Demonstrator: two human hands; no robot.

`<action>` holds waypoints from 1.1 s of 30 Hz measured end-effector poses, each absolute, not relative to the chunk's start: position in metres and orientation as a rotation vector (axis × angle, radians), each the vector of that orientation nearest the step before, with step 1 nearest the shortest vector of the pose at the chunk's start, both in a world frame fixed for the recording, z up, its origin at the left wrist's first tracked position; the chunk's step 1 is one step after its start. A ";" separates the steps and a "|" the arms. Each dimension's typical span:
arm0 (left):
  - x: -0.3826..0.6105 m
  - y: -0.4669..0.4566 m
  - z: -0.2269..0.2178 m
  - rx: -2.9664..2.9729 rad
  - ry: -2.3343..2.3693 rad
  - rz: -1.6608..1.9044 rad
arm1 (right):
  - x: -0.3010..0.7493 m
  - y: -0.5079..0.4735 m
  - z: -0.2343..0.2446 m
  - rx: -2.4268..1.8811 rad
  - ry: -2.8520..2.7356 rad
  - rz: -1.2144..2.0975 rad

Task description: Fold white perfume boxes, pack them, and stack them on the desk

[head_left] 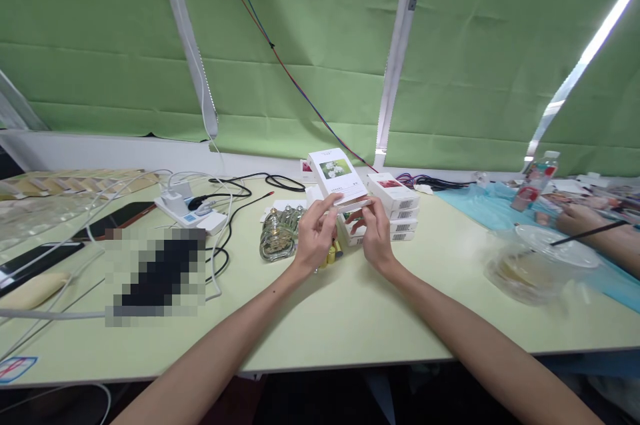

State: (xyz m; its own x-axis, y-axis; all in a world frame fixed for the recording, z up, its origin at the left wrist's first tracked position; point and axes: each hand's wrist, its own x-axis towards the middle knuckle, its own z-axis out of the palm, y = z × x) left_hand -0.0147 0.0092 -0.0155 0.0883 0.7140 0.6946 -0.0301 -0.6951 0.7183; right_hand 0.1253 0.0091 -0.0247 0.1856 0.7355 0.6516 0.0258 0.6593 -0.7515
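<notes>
Forearms reach out over the pale table (320, 325), and both hands grasp one small white box (338, 175) held up above it. Left hand (314, 235) pinches the near end, thumb on top; right hand (376, 233) grips the open flap edge with its fingertips. Judging by this, steady support from the left while the right works the flap gently would avoid creasing the card. Just behind lie glass perfume bottles (277, 235) and stacked boxes (395, 208).

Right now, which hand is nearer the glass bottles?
Left. The left hand is right beside the glass bottles; the right hand is farther right, by the stacked boxes.
</notes>
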 end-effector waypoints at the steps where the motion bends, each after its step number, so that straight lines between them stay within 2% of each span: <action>1: -0.015 0.009 -0.015 1.800 0.672 1.658 | 0.125 0.009 -0.025 -0.725 -1.302 0.567; 33: -0.010 0.003 -0.011 1.791 0.755 1.657 | 0.124 0.008 -0.024 -0.684 -1.191 0.583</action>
